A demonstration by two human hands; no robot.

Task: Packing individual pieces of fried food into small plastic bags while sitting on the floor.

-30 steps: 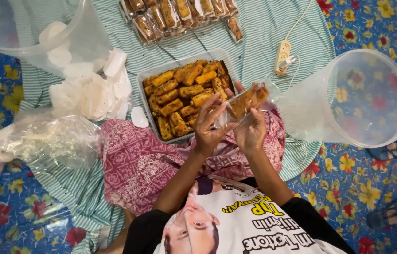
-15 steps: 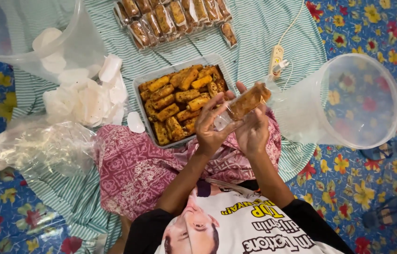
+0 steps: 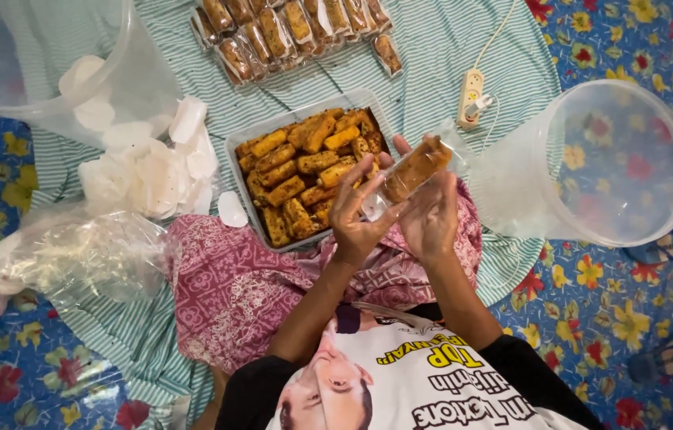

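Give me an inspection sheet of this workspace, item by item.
Surface: striped cloth over floral floor mat.
Job's things: clear-wrapped snack held between left hand and right hand; tray of fried pieces.
Clutter: white wrappers, plastic bags, two clear tubs, packed snacks.
Grippers: both hands grip the snack.
Cables: white power strip with cord.
Surroundings: nothing seen.

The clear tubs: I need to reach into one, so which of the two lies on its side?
The tub on the right, its round mouth turned sideways. The other tub, top left, does not lie that way.
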